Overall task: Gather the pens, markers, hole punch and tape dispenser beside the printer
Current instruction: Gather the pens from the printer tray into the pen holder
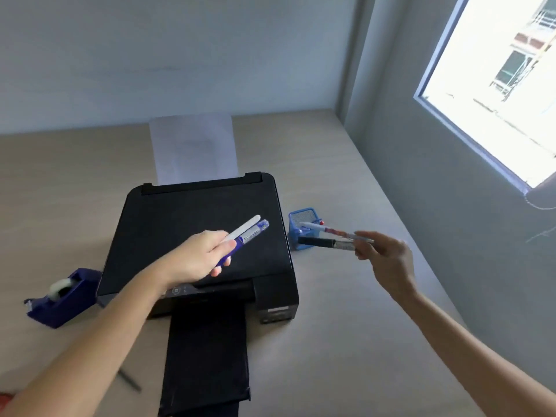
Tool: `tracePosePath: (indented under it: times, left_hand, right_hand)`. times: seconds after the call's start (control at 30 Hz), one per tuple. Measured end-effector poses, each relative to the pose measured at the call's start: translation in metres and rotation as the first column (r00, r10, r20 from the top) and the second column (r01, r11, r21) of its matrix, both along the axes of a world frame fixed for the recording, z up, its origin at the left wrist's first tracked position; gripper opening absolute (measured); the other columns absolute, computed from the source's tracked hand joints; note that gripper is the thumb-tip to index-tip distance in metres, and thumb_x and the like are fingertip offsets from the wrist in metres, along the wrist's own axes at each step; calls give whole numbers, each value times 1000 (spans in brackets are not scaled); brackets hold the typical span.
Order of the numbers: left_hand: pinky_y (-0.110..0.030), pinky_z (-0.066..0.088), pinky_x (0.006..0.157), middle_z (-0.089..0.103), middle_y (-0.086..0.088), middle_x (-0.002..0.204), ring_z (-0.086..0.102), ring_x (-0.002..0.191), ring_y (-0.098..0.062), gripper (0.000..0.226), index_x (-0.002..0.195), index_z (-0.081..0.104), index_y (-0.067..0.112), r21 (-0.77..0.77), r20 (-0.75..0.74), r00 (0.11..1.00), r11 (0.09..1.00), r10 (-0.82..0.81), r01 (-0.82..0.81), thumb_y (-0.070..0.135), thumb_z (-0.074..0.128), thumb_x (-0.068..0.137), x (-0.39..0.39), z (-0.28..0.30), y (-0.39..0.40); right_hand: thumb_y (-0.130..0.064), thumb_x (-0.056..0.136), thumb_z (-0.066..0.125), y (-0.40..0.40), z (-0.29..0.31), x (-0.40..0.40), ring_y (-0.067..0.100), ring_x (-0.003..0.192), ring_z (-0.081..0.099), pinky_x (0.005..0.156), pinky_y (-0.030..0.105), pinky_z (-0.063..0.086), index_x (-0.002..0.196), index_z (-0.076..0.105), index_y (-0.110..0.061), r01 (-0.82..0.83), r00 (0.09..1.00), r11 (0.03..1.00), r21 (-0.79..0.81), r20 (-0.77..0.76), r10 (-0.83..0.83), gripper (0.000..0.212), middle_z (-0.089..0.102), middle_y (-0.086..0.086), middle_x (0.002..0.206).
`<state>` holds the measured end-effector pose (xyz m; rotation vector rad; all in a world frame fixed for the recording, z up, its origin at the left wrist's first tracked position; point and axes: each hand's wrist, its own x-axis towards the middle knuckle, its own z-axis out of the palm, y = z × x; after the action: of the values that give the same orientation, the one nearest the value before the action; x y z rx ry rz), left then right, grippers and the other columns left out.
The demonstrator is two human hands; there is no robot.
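Observation:
A black printer (168, 224) stands mid-table with its output tray pulled out toward me. Above its lid my left hand (198, 255) holds a blue marker (251, 234) and a white pen (245, 227) side by side. To the right, my right hand (388, 260) grips a black marker (319, 242) and a thin white pen with red print (319, 227), their tips over a blue mesh pen holder (302, 216) standing at the printer's right side. A dark blue tape dispenser (64, 296) sits on the table left of the printer. No hole punch is visible.
White paper (192, 145) stands in the printer's rear feed. A dark pen-like thing (129, 379) lies on the beige table (346, 341) near my left forearm. A grey wall with a bright window (496, 85) closes off the right side.

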<state>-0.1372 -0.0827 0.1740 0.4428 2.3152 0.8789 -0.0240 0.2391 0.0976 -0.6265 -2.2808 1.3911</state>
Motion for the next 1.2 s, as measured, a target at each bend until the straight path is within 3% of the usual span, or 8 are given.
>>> tracePosePath:
  times: [0.13, 0.2, 0.27, 0.4, 0.57, 0.93, 1.07, 1.2]
  left_hand:
    - [-24, 45, 58, 62, -7, 90, 53, 62, -12, 22, 112, 47, 13, -139, -73, 994, 987, -87, 76, 26, 34, 101, -44, 0, 86]
    - [-33, 47, 66, 64, -13, 96, 58, 69, -18, 19, 116, 40, 10, -212, -120, 984, 972, -133, 105, 20, 35, 100, -65, -6, 125]
    - [-38, 44, 66, 64, -18, 101, 60, 78, -27, 20, 116, 40, 7, -320, -158, 968, 938, -193, 134, 13, 39, 97, -84, -17, 153]
    - [-33, 33, 53, 53, -12, 77, 42, 60, -21, 23, 109, 56, -3, -532, -145, 939, 825, -312, 192, 10, 55, 91, -105, -42, 198]
    - [-31, 42, 66, 61, -17, 100, 54, 78, -29, 27, 113, 60, -4, -659, -112, 912, 717, -394, 228, 2, 58, 87, -120, -67, 226]
    - [-39, 53, 80, 62, -22, 119, 64, 101, -35, 28, 119, 60, 2, -540, -210, 916, 822, -342, 183, 15, 54, 95, -126, -72, 227]
    - [-40, 53, 92, 64, -18, 120, 62, 106, -31, 29, 119, 61, 3, -341, -335, 917, 935, -218, 97, 16, 53, 96, -122, -45, 203]
    - [-33, 54, 82, 69, -11, 111, 69, 96, -24, 25, 113, 64, 5, -83, -382, 924, 996, -25, -8, 19, 54, 95, -113, -11, 157]
  right_hand:
    - [-13, 86, 65, 28, -1, -53, -1, 38, 50, 43, 4, 36, 91, 77, -13, 66, 995, 993, 103, 66, -73, 13, 66, 9, 56]
    - [-11, 85, 64, 33, -4, -82, 10, 48, 54, 52, 17, 46, 91, 77, -9, 31, 994, 987, 155, 98, -47, 15, 70, 14, 62]
    - [-9, 86, 63, 35, -8, -106, 23, 64, 61, 63, 26, 47, 90, 76, -3, -48, 989, 975, 215, 144, 17, 15, 74, 18, 75]
    - [-10, 86, 60, 43, -16, -146, 42, 75, 63, 67, 39, 50, 83, 73, 4, -268, 929, 922, 279, 328, 170, 18, 70, 26, 76]
    - [-7, 86, 64, 38, -20, -178, 40, 88, 67, 76, 40, 57, 97, 73, 4, -424, 851, 856, 296, 452, 266, 18, 73, 24, 95]
    - [-16, 95, 54, 38, -23, -177, 40, 98, 63, 82, 41, 53, 105, 71, -2, -397, 862, 875, 276, 439, 253, 24, 72, 21, 105]
    - [-11, 93, 51, 33, -1, -176, 38, 89, 64, 73, 34, 49, 98, 72, -3, -364, 888, 880, 307, 400, 228, 23, 73, 20, 96]
    - [-10, 93, 50, 7, 30, -176, 28, 67, 61, 61, 28, 50, 95, 73, -3, -370, 897, 871, 324, 368, 244, 25, 73, 21, 88]
